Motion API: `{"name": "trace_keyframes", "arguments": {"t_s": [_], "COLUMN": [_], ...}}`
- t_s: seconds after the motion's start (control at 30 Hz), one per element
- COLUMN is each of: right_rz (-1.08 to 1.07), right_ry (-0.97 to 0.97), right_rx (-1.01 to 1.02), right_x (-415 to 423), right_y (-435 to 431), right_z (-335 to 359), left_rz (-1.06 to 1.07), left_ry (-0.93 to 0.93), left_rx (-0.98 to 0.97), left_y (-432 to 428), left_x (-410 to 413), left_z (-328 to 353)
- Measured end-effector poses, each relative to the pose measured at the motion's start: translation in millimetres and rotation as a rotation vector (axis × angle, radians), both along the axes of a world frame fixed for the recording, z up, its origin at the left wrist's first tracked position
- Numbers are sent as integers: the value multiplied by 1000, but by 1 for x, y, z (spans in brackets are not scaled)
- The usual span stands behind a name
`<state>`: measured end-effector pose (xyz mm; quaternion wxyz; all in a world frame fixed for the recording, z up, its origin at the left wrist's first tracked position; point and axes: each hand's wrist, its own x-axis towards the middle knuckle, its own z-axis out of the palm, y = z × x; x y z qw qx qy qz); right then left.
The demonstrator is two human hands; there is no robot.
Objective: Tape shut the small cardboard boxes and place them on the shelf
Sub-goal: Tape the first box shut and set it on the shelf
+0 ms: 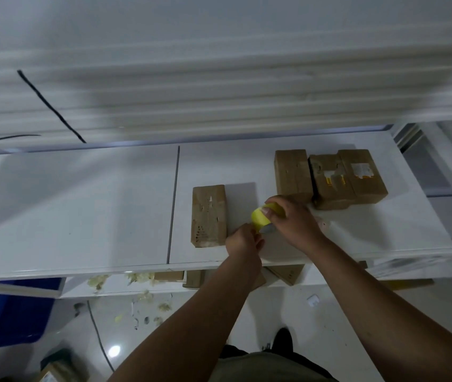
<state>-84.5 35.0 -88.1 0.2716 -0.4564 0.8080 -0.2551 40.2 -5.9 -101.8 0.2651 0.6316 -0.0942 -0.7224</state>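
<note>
Gripping yellow tape roll (260,216), right hand (294,224) fingers curled round it, left hand (242,240) pinching its edge, above shelf (81,202).

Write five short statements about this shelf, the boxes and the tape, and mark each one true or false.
1. The right hand grips a yellow tape roll. True.
2. One lone cardboard box lies to the left of the left hand. True.
3. The grouped boxes sit at the left end of the white shelf. False: they sit toward its right end.
4. The blue bin stands on the shelf top. False: it is lower down, below the shelf's front edge at the left.
5. Pale scraps lie on the level below the shelf top. True.
</note>
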Motion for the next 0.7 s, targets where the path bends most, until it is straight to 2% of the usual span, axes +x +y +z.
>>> {"name": "trace_keyframes", "arguments": {"t_s": [0.33, 0.53, 0.6, 0.7], "right_rz": [-4, -37, -23, 44], "right_ry": [33, 18, 12, 8], "right_rx": [-48, -109, -104, -53], "right_x": [5, 15, 13, 5], "right_y": [8, 23, 21, 17], "right_z": [3, -4, -1, 5], "left_rz": [60, -40, -161, -615], "left_ry": [-57, -121, -234, -573], "left_rx": [-227, -346, -397, -771], "left_y": [24, 31, 24, 10], "left_x": [1, 8, 11, 14], "left_z": [1, -3, -4, -8]}}
